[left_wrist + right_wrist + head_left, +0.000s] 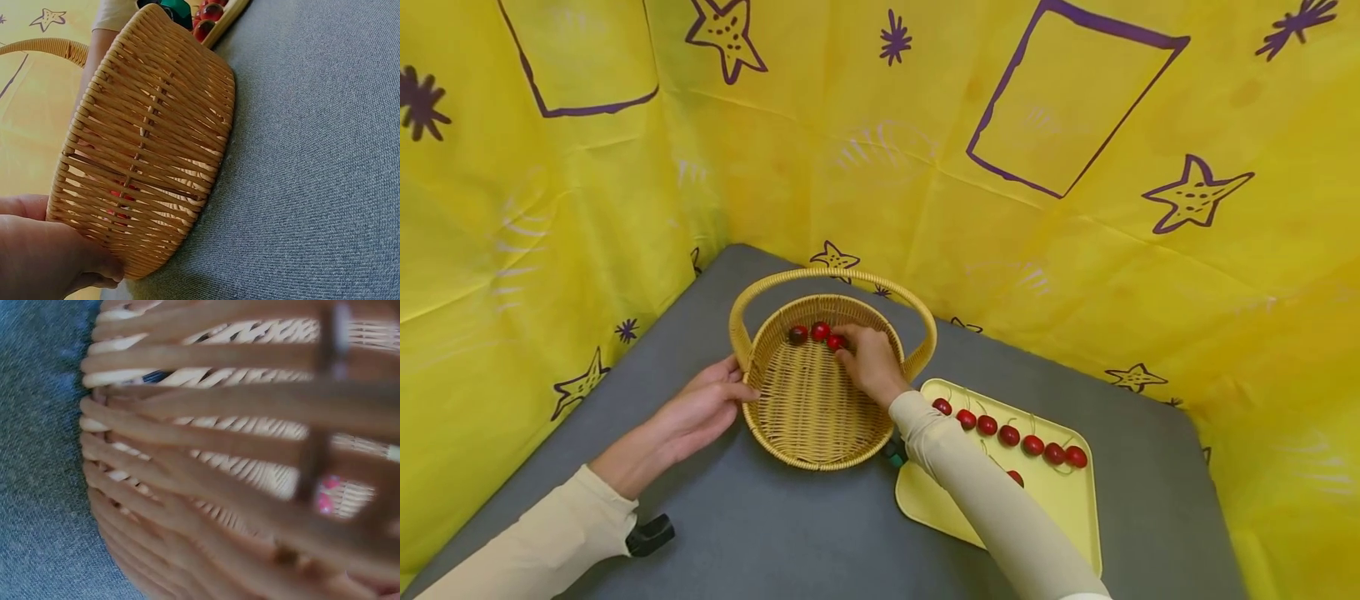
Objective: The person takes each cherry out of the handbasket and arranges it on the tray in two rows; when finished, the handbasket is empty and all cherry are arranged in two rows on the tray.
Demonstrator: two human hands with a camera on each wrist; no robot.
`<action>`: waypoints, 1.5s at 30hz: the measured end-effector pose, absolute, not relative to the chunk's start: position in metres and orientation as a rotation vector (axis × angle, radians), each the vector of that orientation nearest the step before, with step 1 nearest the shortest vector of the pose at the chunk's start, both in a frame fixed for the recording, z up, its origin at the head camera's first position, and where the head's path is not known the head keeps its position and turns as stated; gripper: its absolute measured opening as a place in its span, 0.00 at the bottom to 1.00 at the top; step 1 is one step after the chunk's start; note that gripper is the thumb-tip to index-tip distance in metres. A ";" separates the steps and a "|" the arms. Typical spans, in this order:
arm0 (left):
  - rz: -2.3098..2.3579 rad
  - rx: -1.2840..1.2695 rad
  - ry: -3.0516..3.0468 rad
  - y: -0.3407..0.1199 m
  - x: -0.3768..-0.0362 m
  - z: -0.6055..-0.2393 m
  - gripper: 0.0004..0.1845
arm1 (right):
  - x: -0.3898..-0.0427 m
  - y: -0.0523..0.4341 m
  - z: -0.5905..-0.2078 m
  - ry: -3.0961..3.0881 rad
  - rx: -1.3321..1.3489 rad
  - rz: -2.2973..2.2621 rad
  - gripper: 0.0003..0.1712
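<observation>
Bright, even light fills the head view, with only soft shadows under the basket [808, 392] on the tabletop [760, 533]. The right wrist view is heavily blurred; the left wrist view is sharp, and the yellow backdrop [1075, 208] bows at the edges.

A round woven wicker basket [808, 400] with an arched handle stands upright; three red cherries [818, 332] lie in a row against its far inner wall.

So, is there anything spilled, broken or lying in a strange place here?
Nothing stands out. The basket sits flat, three cherries lie inside it, and the others stay in a row on the tray.
</observation>
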State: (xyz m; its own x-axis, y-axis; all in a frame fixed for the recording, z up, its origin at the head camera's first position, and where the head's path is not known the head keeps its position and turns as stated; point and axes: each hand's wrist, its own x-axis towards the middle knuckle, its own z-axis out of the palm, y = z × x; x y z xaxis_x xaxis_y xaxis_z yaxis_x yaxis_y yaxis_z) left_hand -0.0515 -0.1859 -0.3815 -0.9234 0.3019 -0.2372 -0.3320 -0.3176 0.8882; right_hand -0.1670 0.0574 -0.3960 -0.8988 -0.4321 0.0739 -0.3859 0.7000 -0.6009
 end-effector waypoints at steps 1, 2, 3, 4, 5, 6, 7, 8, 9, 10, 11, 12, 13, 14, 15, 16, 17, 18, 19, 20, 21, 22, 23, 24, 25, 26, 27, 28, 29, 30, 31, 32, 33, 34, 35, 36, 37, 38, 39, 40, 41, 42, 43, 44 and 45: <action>2.274 -0.038 1.545 -0.186 -0.052 -0.381 0.48 | -0.167 0.057 -0.396 2.826 -0.687 -0.991 0.20; 2.274 -0.039 1.546 -0.185 -0.052 -0.381 0.48 | -0.168 0.058 -0.396 2.819 -0.687 -1.013 0.19; 2.275 -0.041 1.546 -0.185 -0.052 -0.381 0.48 | -0.168 0.058 -0.397 2.812 -0.690 -1.034 0.19; 2.276 -0.042 1.546 -0.185 -0.052 -0.380 0.48 | -0.168 0.058 -0.397 2.805 -0.690 -1.053 0.18; 2.277 -0.043 1.545 -0.185 -0.052 -0.380 0.48 | -0.168 0.058 -0.397 2.801 -0.693 -1.067 0.17; 2.277 -0.042 1.546 -0.185 -0.053 -0.380 0.48 | -0.169 0.058 -0.397 2.804 -0.698 -1.077 0.16; 2.277 -0.042 1.544 -0.185 -0.053 -0.380 0.48 | -0.169 0.059 -0.397 2.810 -0.700 -1.081 0.16; 2.277 -0.042 1.543 -0.185 -0.053 -0.380 0.48 | -0.169 0.059 -0.397 2.815 -0.701 -1.082 0.15; 2.277 -0.042 1.541 -0.185 -0.053 -0.380 0.48 | -0.169 0.059 -0.398 2.822 -0.708 -1.080 0.15; 2.276 -0.042 1.540 -0.185 -0.053 -0.380 0.48 | -0.169 0.059 -0.398 2.829 -0.714 -1.074 0.15; 2.277 -0.044 1.538 -0.185 -0.053 -0.380 0.48 | -0.169 0.059 -0.398 2.835 -0.720 -1.066 0.14; 2.277 -0.045 1.536 -0.185 -0.053 -0.380 0.48 | -0.169 0.059 -0.398 2.838 -0.722 -1.061 0.15; 2.278 -0.046 1.534 -0.185 -0.053 -0.380 0.48 | -0.169 0.059 -0.398 2.837 -0.722 -1.052 0.15; 2.278 -0.046 1.533 -0.185 -0.053 -0.380 0.49 | -0.169 0.058 -0.398 2.833 -0.720 -1.047 0.15; 2.279 -0.045 1.532 -0.185 -0.053 -0.380 0.49 | -0.169 0.058 -0.398 2.827 -0.716 -1.043 0.15; 2.280 -0.040 1.532 -0.185 -0.053 -0.379 0.49 | -0.169 0.058 -0.398 2.821 -0.711 -1.039 0.15; 2.281 -0.035 1.532 -0.184 -0.053 -0.379 0.49 | -0.169 0.058 -0.397 2.808 -0.704 -1.045 0.15; 2.282 -0.033 1.533 -0.184 -0.053 -0.379 0.49 | -0.169 0.058 -0.397 2.792 -0.697 -1.053 0.15; 2.281 -0.031 1.534 -0.184 -0.053 -0.379 0.49 | -0.169 0.058 -0.397 2.778 -0.690 -1.058 0.15; 2.281 -0.031 1.535 -0.184 -0.053 -0.378 0.49 | -0.169 0.058 -0.396 2.764 -0.687 -1.064 0.15; 2.282 -0.031 1.534 -0.184 -0.053 -0.378 0.49 | -0.169 0.057 -0.396 2.751 -0.685 -1.070 0.15; 2.283 -0.031 1.533 -0.184 -0.053 -0.378 0.49 | -0.169 0.057 -0.396 2.743 -0.689 -1.071 0.15; 2.283 -0.032 1.532 -0.184 -0.053 -0.378 0.49 | -0.169 0.057 -0.396 2.734 -0.687 -1.075 0.15; 2.284 -0.034 1.530 -0.184 -0.053 -0.378 0.49 | -0.169 0.057 -0.396 2.731 -0.688 -1.073 0.15; 2.285 -0.037 1.529 -0.184 -0.053 -0.378 0.49 | -0.169 0.057 -0.396 2.731 -0.687 -1.072 0.15; 2.285 -0.041 1.528 -0.184 -0.053 -0.378 0.49 | -0.169 0.057 -0.396 2.727 -0.685 -1.077 0.15; 2.285 -0.045 1.528 -0.184 -0.053 -0.379 0.49 | -0.168 0.057 -0.396 2.723 -0.682 -1.083 0.15; 2.284 -0.049 1.528 -0.184 -0.053 -0.379 0.49 | -0.167 0.057 -0.395 2.719 -0.680 -1.092 0.15; 2.283 -0.053 1.530 -0.185 -0.053 -0.379 0.49 | -0.166 0.057 -0.394 2.712 -0.678 -1.105 0.15; 2.282 -0.051 1.532 -0.185 -0.052 -0.379 0.49 | -0.165 0.058 -0.392 2.708 -0.684 -1.118 0.15; 2.280 -0.050 1.533 -0.185 -0.052 -0.379 0.49 | -0.163 0.058 -0.390 2.701 -0.689 -1.138 0.16; 2.276 -0.049 1.537 -0.185 -0.052 -0.379 0.49 | -0.161 0.059 -0.386 2.695 -0.700 -1.156 0.17; 2.275 -0.044 1.540 -0.185 -0.052 -0.380 0.49 | -0.158 0.059 -0.383 2.684 -0.715 -1.178 0.17; 2.274 -0.040 1.540 -0.185 -0.052 -0.380 0.49 | -0.155 0.060 -0.378 2.671 -0.729 -1.202 0.17; 2.273 -0.037 1.540 -0.185 -0.052 -0.380 0.49 | -0.151 0.060 -0.372 2.657 -0.747 -1.223 0.18; 2.272 -0.034 1.540 -0.185 -0.052 -0.380 0.49 | -0.147 0.061 -0.367 2.639 -0.765 -1.247 0.18; 2.273 -0.038 1.538 -0.185 -0.052 -0.380 0.49 | -0.142 0.062 -0.360 2.625 -0.786 -1.267 0.18; 2.271 -0.036 1.538 -0.185 -0.052 -0.380 0.49 | -0.137 0.064 -0.354 2.611 -0.810 -1.289 0.18; 2.271 -0.037 1.535 -0.185 -0.052 -0.380 0.49 | -0.131 0.066 -0.346 2.595 -0.834 -1.314 0.18; 2.271 -0.040 1.533 -0.185 -0.052 -0.380 0.49 | -0.124 0.069 -0.339 2.584 -0.856 -1.339 0.18; 2.272 -0.044 1.534 -0.185 -0.052 -0.380 0.49 | -0.118 0.073 -0.332 2.576 -0.880 -1.364 0.18; 2.272 -0.047 1.534 -0.185 -0.052 -0.380 0.49 | -0.112 0.077 -0.325 2.570 -0.905 -1.391 0.18; 2.272 -0.050 1.535 -0.184 -0.052 -0.380 0.49 | -0.105 0.083 -0.318 2.566 -0.924 -1.417 0.18; 2.272 -0.051 1.536 -0.184 -0.053 -0.380 0.49 | -0.099 0.089 -0.312 2.567 -0.937 -1.440 0.18; 2.271 -0.053 1.538 -0.184 -0.053 -0.379 0.49 | -0.094 0.095 -0.306 2.564 -0.940 -1.471 0.18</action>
